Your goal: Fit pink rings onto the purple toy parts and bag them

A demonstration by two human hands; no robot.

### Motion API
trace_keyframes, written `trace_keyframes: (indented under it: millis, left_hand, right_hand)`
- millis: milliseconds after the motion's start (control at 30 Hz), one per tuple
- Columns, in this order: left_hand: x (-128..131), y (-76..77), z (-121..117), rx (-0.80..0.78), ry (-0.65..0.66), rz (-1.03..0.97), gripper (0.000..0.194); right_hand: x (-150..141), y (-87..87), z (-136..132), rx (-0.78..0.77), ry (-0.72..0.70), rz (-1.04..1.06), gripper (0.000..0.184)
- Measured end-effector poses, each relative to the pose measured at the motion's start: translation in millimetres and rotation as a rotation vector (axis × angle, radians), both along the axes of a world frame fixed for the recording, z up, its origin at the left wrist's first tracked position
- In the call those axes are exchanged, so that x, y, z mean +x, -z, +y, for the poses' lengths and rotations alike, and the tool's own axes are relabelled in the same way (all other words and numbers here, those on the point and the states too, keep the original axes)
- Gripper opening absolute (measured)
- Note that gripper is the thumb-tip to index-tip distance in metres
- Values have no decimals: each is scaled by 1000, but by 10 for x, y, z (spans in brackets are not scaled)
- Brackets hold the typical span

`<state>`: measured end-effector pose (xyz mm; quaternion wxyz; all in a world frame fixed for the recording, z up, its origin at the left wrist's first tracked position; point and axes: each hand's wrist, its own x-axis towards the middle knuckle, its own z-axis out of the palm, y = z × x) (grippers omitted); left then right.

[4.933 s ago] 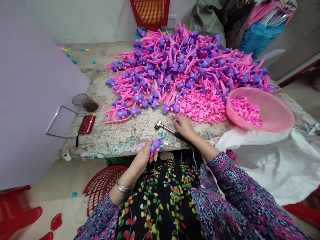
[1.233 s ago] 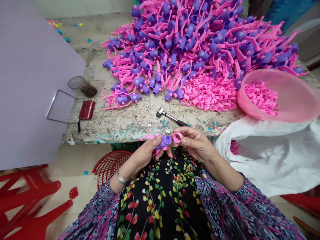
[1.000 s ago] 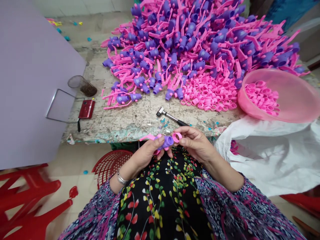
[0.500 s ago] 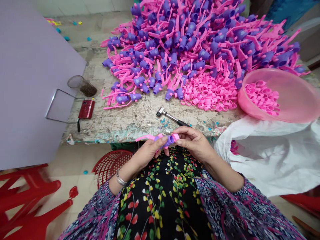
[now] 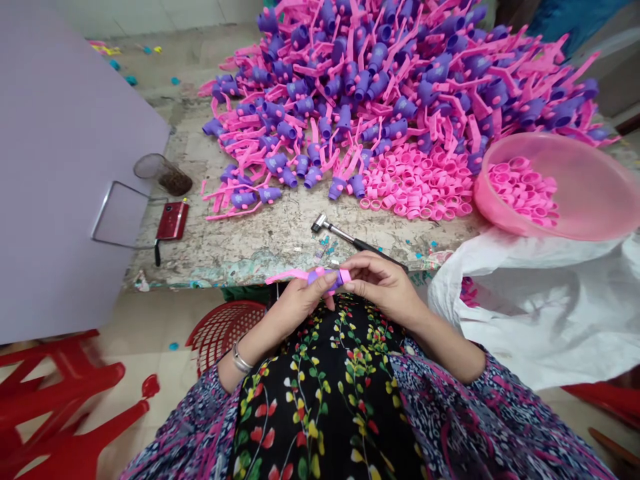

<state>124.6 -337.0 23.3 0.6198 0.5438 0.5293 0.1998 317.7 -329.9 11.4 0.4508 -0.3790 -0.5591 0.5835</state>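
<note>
My left hand [image 5: 305, 293] is closed around a purple plastic barrel piece [image 5: 330, 280] with a long pink lever pointing left. A small pink ring [image 5: 345, 276] sits at the barrel's right end, pinched by the thumb and fingers of my right hand [image 5: 383, 283]. Whether the ring is fully over the rim, I cannot tell. Both hands are above my lap, just off the table's front edge. Behind them on the table lies a small hammer [image 5: 345, 233] with a black handle, partly covered by my right hand.
A large heap of purple-and-pink pieces [image 5: 360, 80] covers the back of the table [image 5: 260, 240]. Loose pink rings [image 5: 417, 183] lie in front, beside a pink bowl [image 5: 585, 193] holding more. A white sack [image 5: 530, 300] hangs at right; a glass [image 5: 165, 175] and red device [image 5: 173, 220] sit left.
My right hand has moved slightly left, bringing the pink ring from beside the purple barrel onto its open end. My left hand still holds the piece, nearly in place.
</note>
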Motion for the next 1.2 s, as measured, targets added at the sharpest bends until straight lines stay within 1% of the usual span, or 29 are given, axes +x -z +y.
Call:
trace_keyframes:
  millis: [167, 333, 433, 533, 633, 733, 833, 1000, 1200]
  left_hand:
    - [-2, 18, -2, 6, -1, 9, 62]
    - [12, -19, 12, 33, -19, 52, 61]
    - [20, 8, 3, 20, -43, 42, 61]
    - [34, 90, -18, -57, -84, -32, 60]
    - [60, 184, -33, -146, -102, -204, 59]
    - [78, 252, -32, -174, -110, -344, 57]
    - [75, 281, -29, -172, -110, -377, 56]
    - [62, 294, -44, -179, -114, -369, 56]
    - [60, 322, -53, -191, -89, -377, 58]
  right_hand:
    - [1, 14, 4, 60, -2, -25, 18]
    - [10, 24, 10, 186, 29, -141, 17]
    - [-4, 38, 13, 204, 39, -149, 17]
    - [-30, 29, 9, 196, 45, -132, 18]
    - [-59, -8, -6, 192, 69, -135, 21]
    - [-81, -42, -28, 184, 106, -157, 24]
    - [-88, -56, -46, 190, 119, -183, 26]
    - [-71, -65, -52, 247, 104, -220, 25]
    - [-45, -60, -47, 253, 55, -267, 31]
